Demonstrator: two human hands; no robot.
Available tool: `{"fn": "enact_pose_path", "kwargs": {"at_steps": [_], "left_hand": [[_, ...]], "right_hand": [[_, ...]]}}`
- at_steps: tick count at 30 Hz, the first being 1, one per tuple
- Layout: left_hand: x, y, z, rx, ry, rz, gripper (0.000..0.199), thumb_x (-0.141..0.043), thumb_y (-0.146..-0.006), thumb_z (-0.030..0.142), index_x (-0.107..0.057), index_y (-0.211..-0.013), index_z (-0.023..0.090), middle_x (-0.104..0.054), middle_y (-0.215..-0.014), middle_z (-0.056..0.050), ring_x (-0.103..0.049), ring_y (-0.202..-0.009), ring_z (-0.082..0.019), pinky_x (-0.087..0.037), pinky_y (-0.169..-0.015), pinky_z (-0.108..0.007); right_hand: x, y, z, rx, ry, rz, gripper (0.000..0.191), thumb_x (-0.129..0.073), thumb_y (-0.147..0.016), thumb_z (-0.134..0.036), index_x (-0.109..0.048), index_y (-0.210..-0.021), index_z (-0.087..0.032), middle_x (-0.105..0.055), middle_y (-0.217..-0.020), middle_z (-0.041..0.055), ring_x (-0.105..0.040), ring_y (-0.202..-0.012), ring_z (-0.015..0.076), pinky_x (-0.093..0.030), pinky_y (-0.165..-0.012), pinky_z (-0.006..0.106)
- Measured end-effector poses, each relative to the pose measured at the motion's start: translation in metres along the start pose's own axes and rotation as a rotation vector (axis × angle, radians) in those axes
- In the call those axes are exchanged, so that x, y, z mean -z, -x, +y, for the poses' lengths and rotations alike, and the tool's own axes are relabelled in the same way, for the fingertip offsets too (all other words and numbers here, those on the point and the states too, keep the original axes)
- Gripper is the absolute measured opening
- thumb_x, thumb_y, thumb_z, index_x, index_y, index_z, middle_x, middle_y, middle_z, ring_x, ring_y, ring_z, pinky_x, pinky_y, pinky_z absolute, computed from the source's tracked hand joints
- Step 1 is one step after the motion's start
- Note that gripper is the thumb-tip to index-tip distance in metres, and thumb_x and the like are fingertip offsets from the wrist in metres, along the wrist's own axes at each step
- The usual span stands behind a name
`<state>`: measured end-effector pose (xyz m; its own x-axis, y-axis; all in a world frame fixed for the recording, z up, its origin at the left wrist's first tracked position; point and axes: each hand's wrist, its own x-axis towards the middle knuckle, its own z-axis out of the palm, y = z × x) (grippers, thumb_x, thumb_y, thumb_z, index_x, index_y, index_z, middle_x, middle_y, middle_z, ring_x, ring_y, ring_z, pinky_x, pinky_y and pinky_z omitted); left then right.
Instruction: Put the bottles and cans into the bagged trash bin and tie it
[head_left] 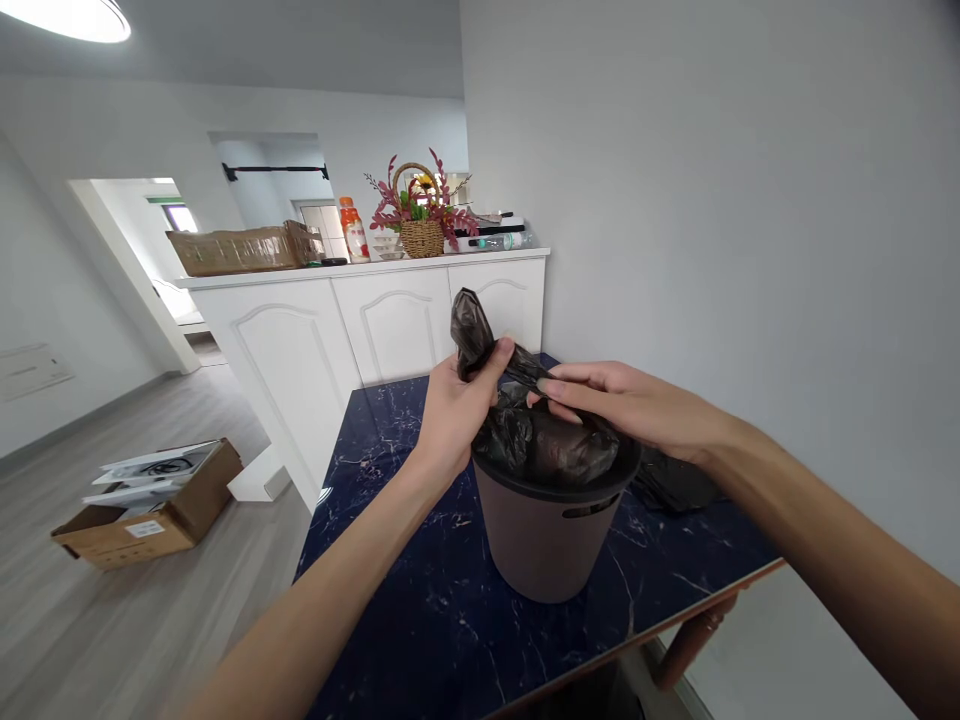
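A brown trash can (544,540) with a dark rim stands upright on the blue marbled table. Inside it hangs a black garbage bag (574,452), with its upper part gathered above the rim. My left hand (465,405) is closed around the gathered bag, and a bunched end sticks up past the thumb. On the other side, my right hand (619,400) pinches the bag between thumb and fingers just over the can. More black plastic (675,480) lies on the table behind the can, partly hidden by my right forearm.
The blue marbled table (390,590) meets a white cabinet (405,320) and the right wall. On the cabinet are a flower basket (422,238), an orange-capped bottle (354,230) and a cardboard box (236,250). An open carton (150,510) sits on the floor at left.
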<state>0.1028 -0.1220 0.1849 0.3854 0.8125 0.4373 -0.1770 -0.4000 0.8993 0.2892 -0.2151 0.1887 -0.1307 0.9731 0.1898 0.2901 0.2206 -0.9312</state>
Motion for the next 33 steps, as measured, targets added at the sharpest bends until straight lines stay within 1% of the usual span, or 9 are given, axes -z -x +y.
{"fn": "enact_pose_path", "kwargs": {"at_steps": [3,9,14,17,19,23,27,29,33], "left_hand": [[0.000,-0.002,-0.002,-0.026,0.030,0.005,0.059,-0.077,-0.092,0.058,-0.035,-0.068,0.024,-0.028,-0.063,0.006,-0.028,-0.058,-0.012,-0.023,-0.055,-0.031],[-0.001,-0.004,0.005,-0.009,0.113,-0.041,0.042,-0.070,-0.097,0.060,-0.052,-0.085,0.024,-0.026,-0.065,0.007,-0.026,-0.057,-0.012,-0.026,-0.054,-0.030],[0.001,-0.001,0.012,0.025,0.052,-0.173,0.035,-0.064,-0.101,0.053,-0.056,-0.086,0.022,-0.029,-0.068,0.007,-0.025,-0.056,-0.011,-0.026,-0.053,-0.028],[0.003,0.003,0.017,0.031,-0.094,-0.356,0.042,-0.056,-0.104,0.056,-0.055,-0.081,0.022,-0.029,-0.065,0.007,-0.026,-0.055,-0.011,-0.026,-0.053,-0.028],[0.004,0.006,0.020,0.018,-0.213,-0.457,0.044,-0.050,-0.107,0.055,-0.053,-0.078,0.022,-0.036,-0.061,0.006,-0.031,-0.053,-0.012,-0.029,-0.054,-0.028],[0.008,0.009,0.019,-0.039,-0.385,-0.558,0.037,-0.042,-0.110,0.040,-0.054,-0.080,0.023,-0.067,-0.068,0.000,-0.052,-0.055,-0.013,-0.042,-0.060,-0.028],[0.011,0.010,0.014,-0.113,-0.449,-0.552,0.024,-0.044,-0.105,0.024,-0.055,-0.084,0.023,-0.075,-0.075,-0.001,-0.059,-0.057,-0.014,-0.047,-0.063,-0.029],[0.011,0.010,0.012,-0.167,-0.451,-0.539,0.022,-0.043,-0.104,0.021,-0.056,-0.087,0.023,-0.074,-0.076,-0.001,-0.063,-0.063,-0.015,-0.049,-0.068,-0.031],[0.009,0.011,0.013,-0.376,-0.492,-0.424,0.023,-0.043,-0.106,0.023,-0.056,-0.088,0.023,-0.071,-0.094,-0.006,-0.066,-0.096,-0.022,-0.052,-0.091,-0.038]], "right_hand": [[0.003,0.004,0.006,-0.021,-0.054,0.013,0.044,-0.071,-0.096,-0.063,-0.071,-0.089,-0.020,-0.060,-0.083,0.0001,-0.053,-0.072,0.0127,-0.044,-0.065,0.025],[-0.006,-0.004,0.015,0.088,-0.443,0.272,0.035,-0.082,-0.089,-0.056,-0.072,-0.095,-0.023,-0.056,-0.073,-0.0030,-0.063,-0.080,0.0162,-0.055,-0.083,0.030],[-0.007,-0.008,0.012,0.060,-0.534,0.210,0.035,-0.083,-0.089,-0.053,-0.068,-0.093,-0.022,-0.036,-0.061,-0.0123,-0.030,-0.046,0.0066,-0.055,-0.068,0.027],[-0.008,-0.008,0.009,0.038,-0.479,0.172,0.037,-0.081,-0.091,-0.054,-0.064,-0.088,-0.022,-0.039,-0.059,-0.0125,-0.026,-0.043,0.0048,-0.048,-0.058,0.024],[-0.009,-0.008,0.007,0.041,-0.437,0.170,0.037,-0.079,-0.093,-0.056,-0.065,-0.089,-0.021,-0.040,-0.058,-0.0123,-0.024,-0.042,0.0042,-0.043,-0.053,0.022],[-0.009,-0.007,0.010,0.053,-0.374,0.182,0.036,-0.073,-0.098,-0.057,-0.068,-0.096,-0.021,-0.040,-0.058,-0.0122,-0.020,-0.042,0.0046,-0.038,-0.050,0.022],[-0.007,-0.007,0.013,0.082,-0.324,0.217,0.037,-0.070,-0.099,-0.059,-0.068,-0.099,-0.022,-0.038,-0.059,-0.0121,-0.019,-0.044,0.0055,-0.039,-0.052,0.024],[-0.008,-0.008,0.012,0.077,-0.286,0.224,0.037,-0.069,-0.099,-0.060,-0.068,-0.100,-0.023,-0.039,-0.060,-0.0113,-0.019,-0.045,0.0062,-0.034,-0.049,0.024],[-0.013,-0.011,0.009,0.061,-0.172,0.272,0.042,-0.069,-0.098,-0.062,-0.064,-0.086,-0.022,-0.039,-0.064,-0.0078,-0.023,-0.052,0.0085,-0.019,-0.049,0.026]]}}
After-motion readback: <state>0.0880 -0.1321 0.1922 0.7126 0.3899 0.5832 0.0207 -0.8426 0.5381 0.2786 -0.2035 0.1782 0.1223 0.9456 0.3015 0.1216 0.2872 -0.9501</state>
